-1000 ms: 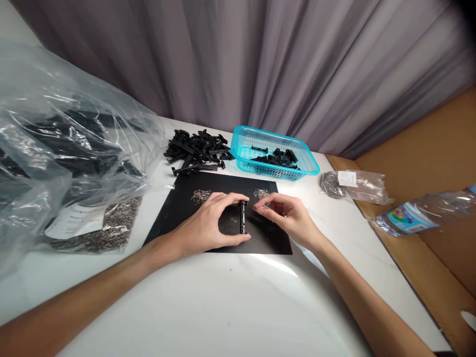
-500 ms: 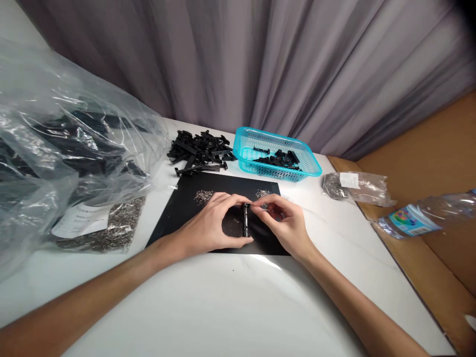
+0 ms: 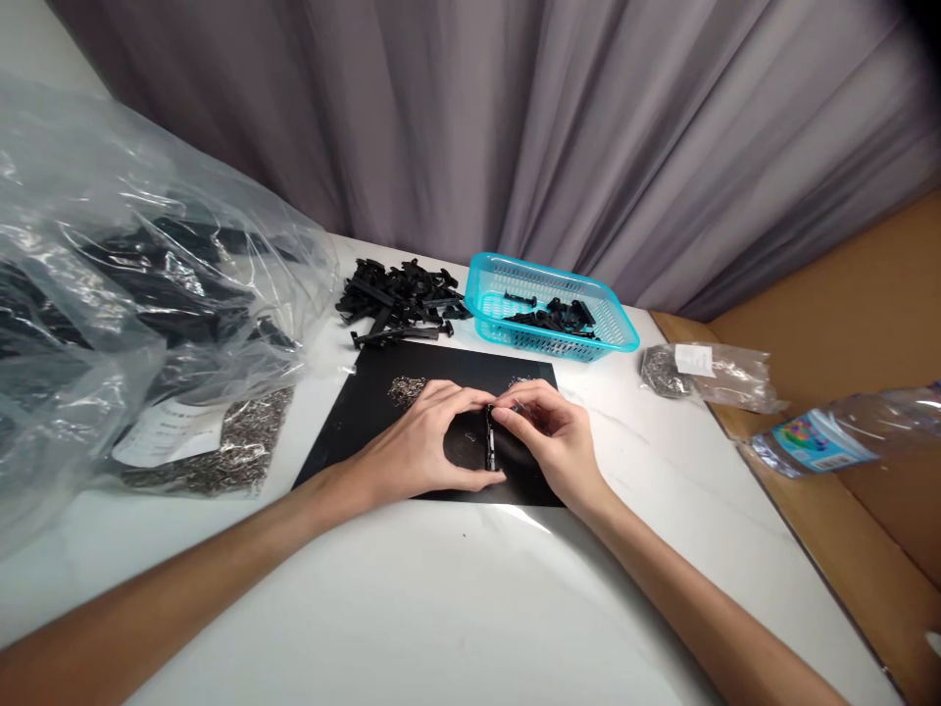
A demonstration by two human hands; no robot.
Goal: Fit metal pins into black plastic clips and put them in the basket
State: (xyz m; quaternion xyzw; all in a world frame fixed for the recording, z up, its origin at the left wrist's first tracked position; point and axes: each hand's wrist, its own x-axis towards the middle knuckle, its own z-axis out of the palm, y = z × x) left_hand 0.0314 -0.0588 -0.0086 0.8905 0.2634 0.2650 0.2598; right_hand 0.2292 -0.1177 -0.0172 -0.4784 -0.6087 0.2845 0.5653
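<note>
Left hand (image 3: 426, 443): thumb and forefinger clamped on the ends of a black plastic clip (image 3: 489, 439), held upright over the black mat (image 3: 368, 412). Right hand (image 3: 548, 436): fingertips pinched at the clip's upper end; what they grip is too small to tell. Beyond the mat: loose clip pile (image 3: 401, 294), turquoise basket (image 3: 485, 284). Left of mat: clear plastic bag (image 3: 132, 294) on the bench (image 3: 441, 608).

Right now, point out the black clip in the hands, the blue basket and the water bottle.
black clip (image 3: 489, 451), head view, middle of its bar.
blue basket (image 3: 515, 338), head view, front wall.
water bottle (image 3: 809, 439), head view, coloured label.
</note>
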